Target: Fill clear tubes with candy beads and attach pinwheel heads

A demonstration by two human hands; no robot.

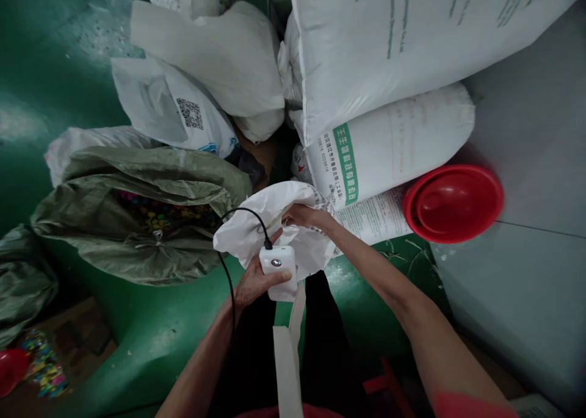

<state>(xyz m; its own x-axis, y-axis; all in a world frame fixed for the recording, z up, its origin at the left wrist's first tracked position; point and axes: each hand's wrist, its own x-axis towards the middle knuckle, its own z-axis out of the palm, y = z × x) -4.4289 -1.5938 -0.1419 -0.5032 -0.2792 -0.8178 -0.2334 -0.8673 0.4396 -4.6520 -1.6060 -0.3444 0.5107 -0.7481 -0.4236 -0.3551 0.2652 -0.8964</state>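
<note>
My left hand (256, 282) is closed on a white power bank (279, 268), its thumb across the front and one finger reaching up behind. A black cable (229, 262) is plugged into the top of the power bank and loops to the left. Just behind it, a white sack (256, 213) gapes with its rim spread out. My right hand (304, 216) is at the mouth of that sack, its fingers curled against the white material. Some fingertips are hidden in the folds.
An olive sack (132, 259) of small colourful pieces (174, 213) lies open at left. Large printed white sacks (389, 143) are stacked ahead. Red basins (453, 204) sit at right. More colourful pieces (46, 363) lie by cardboard at lower left. A pale strap (287, 363) hangs before me.
</note>
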